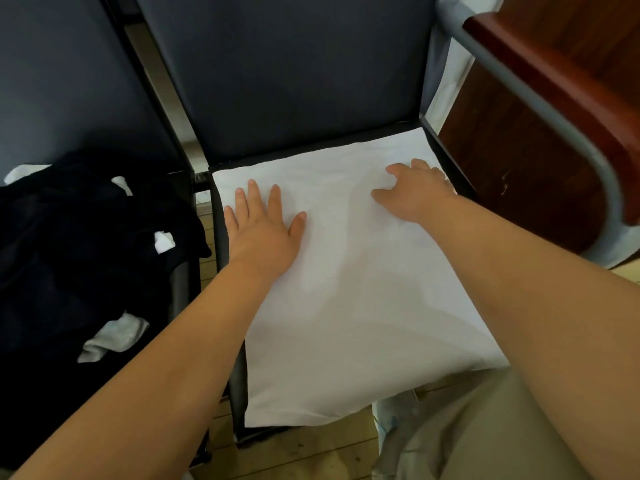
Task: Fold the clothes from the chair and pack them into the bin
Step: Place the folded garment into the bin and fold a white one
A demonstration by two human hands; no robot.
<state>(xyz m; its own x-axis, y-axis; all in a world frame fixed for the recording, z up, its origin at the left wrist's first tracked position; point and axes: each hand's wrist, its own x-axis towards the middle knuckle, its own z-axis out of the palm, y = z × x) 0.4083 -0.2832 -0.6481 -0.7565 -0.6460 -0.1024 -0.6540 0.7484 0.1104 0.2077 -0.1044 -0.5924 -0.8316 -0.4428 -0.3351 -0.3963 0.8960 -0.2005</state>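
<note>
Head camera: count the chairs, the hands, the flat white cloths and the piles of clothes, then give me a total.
Chairs: 2, left chair and right chair
Hands: 2, left hand and right hand
Flat white cloth: 1
Dark clothes pile: 1
Total: 6

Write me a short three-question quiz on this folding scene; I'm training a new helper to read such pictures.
1. True or false: the left hand lies flat, fingers straight, on the white cloth garment spread over the seat of the dark padded chair.
2. Where is the heap of dark clothes with white pieces? A) left of the white garment; B) on top of it; C) hung over the backrest.
3. Fill in: the right hand rests near the garment's far ____ corner.
Key: 1 true; 2 A; 3 right.
</note>
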